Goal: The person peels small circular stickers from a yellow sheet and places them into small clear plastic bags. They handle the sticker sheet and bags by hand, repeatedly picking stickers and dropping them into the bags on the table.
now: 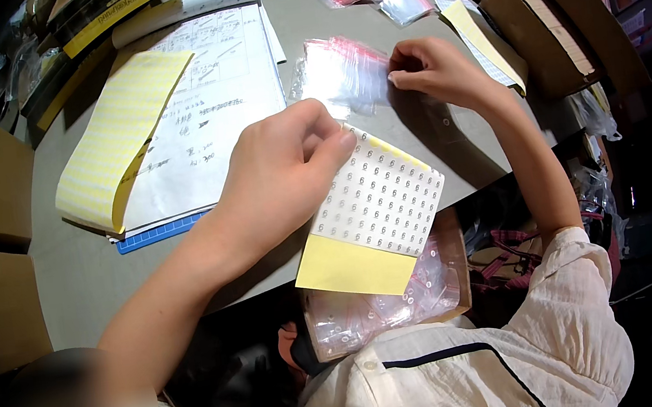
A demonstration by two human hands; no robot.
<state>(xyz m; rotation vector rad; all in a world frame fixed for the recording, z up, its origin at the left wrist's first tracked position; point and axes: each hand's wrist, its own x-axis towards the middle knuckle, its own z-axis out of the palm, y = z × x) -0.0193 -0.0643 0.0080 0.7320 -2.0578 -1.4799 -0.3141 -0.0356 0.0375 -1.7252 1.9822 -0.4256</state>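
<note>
My left hand pinches the top corner of a sticker sheet between thumb and fingers. Rows of small white printed labels cover most of the sheet, and its lower strip is bare yellow backing. The sheet hangs tilted in front of the table's near edge. To the right, my right hand has its fingers curled and thumb and forefinger drawn together; whatever may be between them is too small to make out. It hovers at the right side of a stack of see-through zip bags with red top edges.
A box of small labelled zip bags sits at my lap, below the sheet. Left on the table lie handwritten papers, a yellow label strip and a blue board. Cardboard boxes stand at the right.
</note>
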